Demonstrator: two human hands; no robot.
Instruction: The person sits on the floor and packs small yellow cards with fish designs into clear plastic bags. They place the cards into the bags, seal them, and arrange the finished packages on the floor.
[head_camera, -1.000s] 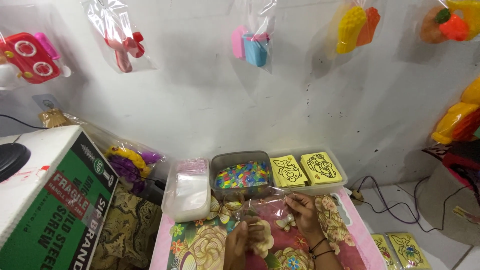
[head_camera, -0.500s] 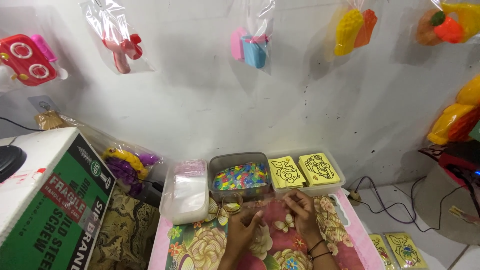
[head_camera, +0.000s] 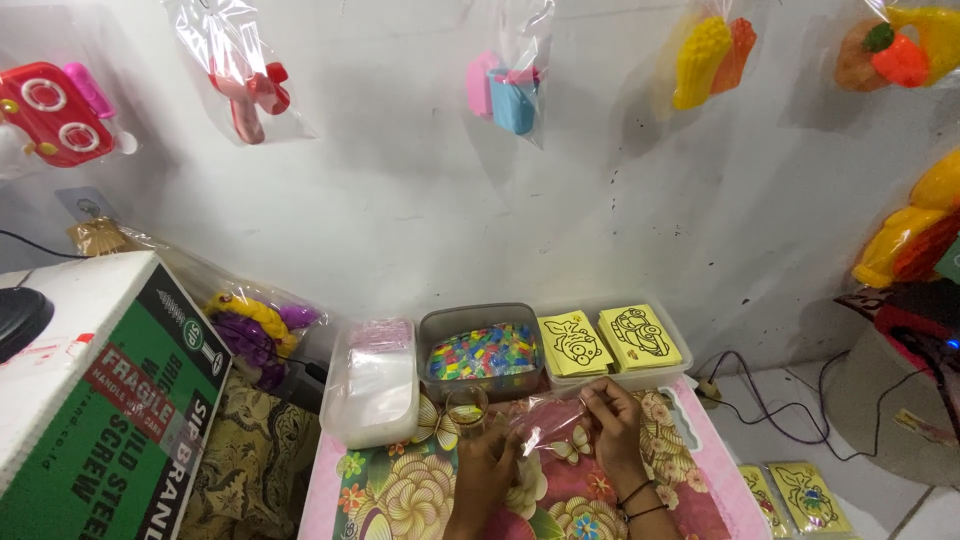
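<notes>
On the flowered table (head_camera: 400, 490), close against the white wall: left hand (head_camera: 487, 462), fingers closed on the near edge of a small clear plastic bag (head_camera: 548, 420); right hand (head_camera: 612, 420), fingertips pinching the bag's far edge, so the film is stretched between the two, apparently to keep its mouth spread; bag held just above the cloth, in front of the containers; small clear cup (head_camera: 467, 405) just beside the left hand, within easy reach. Behind, in a row along the wall: lidded white tub (head_camera: 372, 385); grey bin of many-coloured beads (head_camera: 482, 350); clear tray (head_camera: 675, 375) with two yellow picture cards (head_camera: 608, 340) lying face up. Left of the table: green and white carton (head_camera: 110, 400). On the wall above: bagged plastic toys (head_camera: 510, 85), hung for display.
</notes>
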